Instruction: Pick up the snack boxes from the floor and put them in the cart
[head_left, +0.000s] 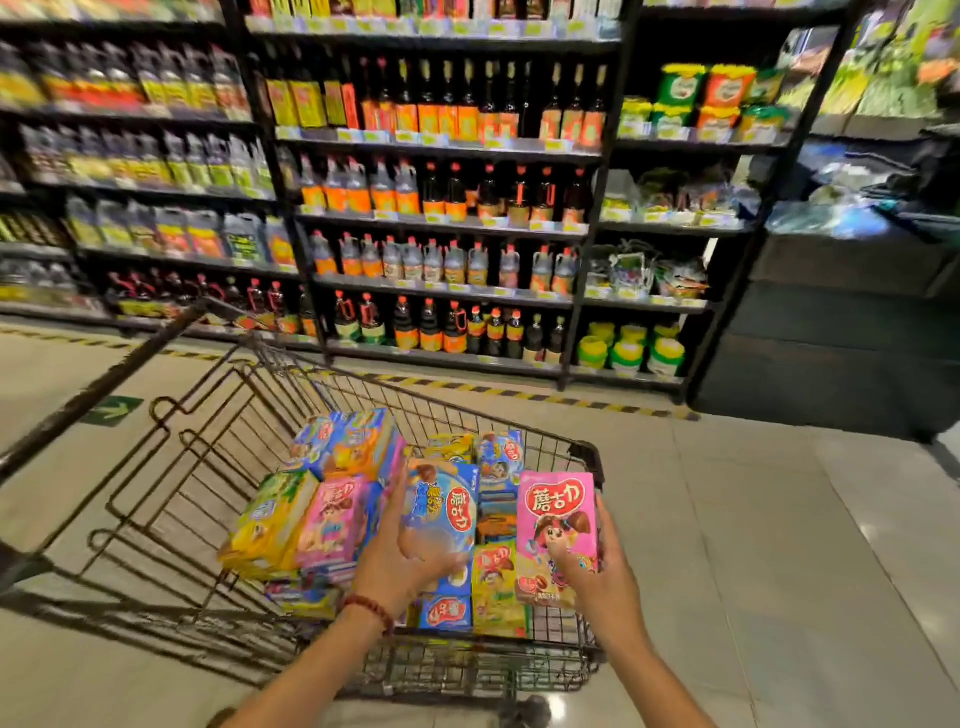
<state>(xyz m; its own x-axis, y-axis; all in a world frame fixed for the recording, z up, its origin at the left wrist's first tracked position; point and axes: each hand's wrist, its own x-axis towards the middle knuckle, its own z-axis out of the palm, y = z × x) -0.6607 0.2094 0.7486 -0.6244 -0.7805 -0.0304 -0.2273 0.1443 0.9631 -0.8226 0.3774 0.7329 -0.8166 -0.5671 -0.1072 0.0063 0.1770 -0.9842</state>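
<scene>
So these snack boxes look like light, thin cardboard, stiff enough to keep their shape but easy to dent if you squeeze hard. I'd guess the glossy print makes them a bit slick, so pinching across the narrow sides near the bottom seems the safest hold.

That's roughly what's going on. The right hand (597, 577) is wrapped around the lower part of a pink box (557, 530), thumb across the front and fingers behind, holding it upright over the right end of the cart (171, 499). The left hand (400, 556) is closed on a blue box (441, 519), gripping its left edge and lower front, also above the pile. Both forearms reach in over the near rim, and the left wrist wears a bead bracelet (370, 609).

A whole stack of boxes already sits in the cart, bunched at its right end. No boxes show on the floor (779, 519) in this view.
</scene>
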